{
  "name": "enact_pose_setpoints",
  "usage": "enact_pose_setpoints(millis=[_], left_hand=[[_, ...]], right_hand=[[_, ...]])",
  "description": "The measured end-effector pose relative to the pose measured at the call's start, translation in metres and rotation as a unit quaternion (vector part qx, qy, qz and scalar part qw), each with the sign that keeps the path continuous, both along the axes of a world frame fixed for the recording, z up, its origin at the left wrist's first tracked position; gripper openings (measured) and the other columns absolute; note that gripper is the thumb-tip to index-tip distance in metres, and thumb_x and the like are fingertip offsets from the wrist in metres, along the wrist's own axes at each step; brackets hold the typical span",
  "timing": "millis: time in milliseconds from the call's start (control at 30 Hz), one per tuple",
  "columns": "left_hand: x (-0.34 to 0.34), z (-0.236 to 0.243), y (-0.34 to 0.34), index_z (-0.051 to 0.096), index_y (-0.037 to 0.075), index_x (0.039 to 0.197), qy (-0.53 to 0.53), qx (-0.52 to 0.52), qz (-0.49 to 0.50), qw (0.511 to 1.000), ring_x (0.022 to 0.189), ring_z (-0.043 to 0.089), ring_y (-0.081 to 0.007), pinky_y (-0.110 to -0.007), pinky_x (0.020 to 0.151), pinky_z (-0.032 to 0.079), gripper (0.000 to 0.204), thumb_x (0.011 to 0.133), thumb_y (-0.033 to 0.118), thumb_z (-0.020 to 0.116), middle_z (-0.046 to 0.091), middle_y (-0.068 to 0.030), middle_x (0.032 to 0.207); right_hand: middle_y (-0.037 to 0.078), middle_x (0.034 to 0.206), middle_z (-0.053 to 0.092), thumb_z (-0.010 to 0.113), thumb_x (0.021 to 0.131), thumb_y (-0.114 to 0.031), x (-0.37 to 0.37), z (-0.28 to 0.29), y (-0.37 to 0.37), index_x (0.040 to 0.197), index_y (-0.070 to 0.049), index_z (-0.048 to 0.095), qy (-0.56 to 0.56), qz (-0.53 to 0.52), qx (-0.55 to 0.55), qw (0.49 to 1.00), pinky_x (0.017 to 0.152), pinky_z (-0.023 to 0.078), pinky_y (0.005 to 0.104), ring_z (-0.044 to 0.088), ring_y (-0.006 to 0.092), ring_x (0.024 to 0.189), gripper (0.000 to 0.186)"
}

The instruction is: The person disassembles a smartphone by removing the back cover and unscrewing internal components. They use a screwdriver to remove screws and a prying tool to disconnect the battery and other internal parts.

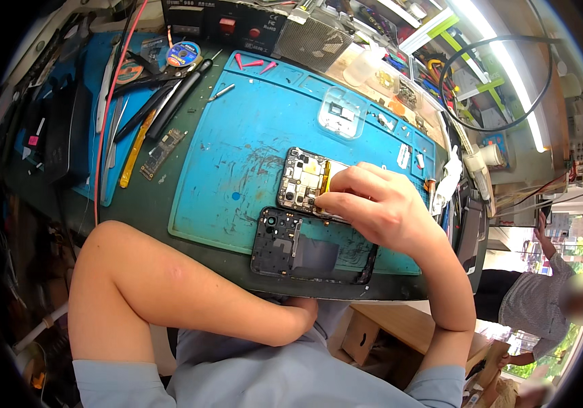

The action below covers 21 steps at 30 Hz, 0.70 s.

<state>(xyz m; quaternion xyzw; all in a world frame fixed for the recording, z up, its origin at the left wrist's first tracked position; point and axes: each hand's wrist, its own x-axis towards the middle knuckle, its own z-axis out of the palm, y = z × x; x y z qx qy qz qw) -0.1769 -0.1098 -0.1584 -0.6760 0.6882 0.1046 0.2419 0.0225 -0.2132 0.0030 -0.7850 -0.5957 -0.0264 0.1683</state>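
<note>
Far left of both hands, a yellow tool [136,151] and a loose circuit board [162,154] lie on the bench. Ahead of the left hand extends a blue mat [217,156]. The black cover [274,253] lies just ahead of the left hand, separate from the phone. The left hand [301,314] rests by the lap at the bench edge; its fingers are hidden, so opening and grip cannot be told.

The phone [297,178] lies flat on the mat, at the right fingertips. Status: cover off, inner parts exposed; by judgement, opening is complete, and refitting the cover is not yet done. The right hand [323,192] is partly curled, fingertips slightly apart beside the yellow strip [326,175]; whether it grips anything cannot be told. Ahead of it sits a clear box [355,127].
</note>
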Motion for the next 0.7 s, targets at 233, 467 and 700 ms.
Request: enact_pose_setpoints(millis=[233,467,700], left_hand=[[-0.002,0.000,-0.001,0.079,0.001,0.109,0.002,-0.004,-0.002,1.000,0.105,0.071,-0.0325,-0.050,0.094,0.053,0.030,0.091,0.022,0.065,0.076,-0.0122,0.117],[-0.003,0.002,0.001,0.079,0.002,0.108,-0.001,-0.005,-0.009,1.000,0.105,0.071,-0.0325,-0.049,0.093,0.053,0.030,0.090,0.022,0.066,0.077,-0.0121,0.116],[-0.003,0.000,0.001,0.080,0.002,0.108,-0.015,-0.002,-0.015,1.000,0.104,0.071,-0.0325,-0.049,0.093,0.053,0.029,0.090,0.022,0.066,0.077,-0.0121,0.115]], right_hand=[[0.002,0.096,0.065,0.077,0.076,-0.006,0.005,0.004,0.001,0.104,-0.013,0.072,-0.010,0.038,-0.033,0.999,0.065,0.056,0.0355,0.067,0.0214,0.081,0.030],[0.004,0.096,0.063,0.074,0.080,-0.006,0.009,0.016,0.012,0.102,-0.012,0.067,0.001,0.043,-0.090,0.995,0.069,0.057,0.0390,0.068,0.0263,0.086,0.024],[0.006,0.093,0.060,0.074,0.084,-0.008,0.012,0.025,0.022,0.099,-0.011,0.062,0.015,0.047,-0.125,0.991,0.069,0.055,0.0411,0.067,0.0283,0.086,0.020]])
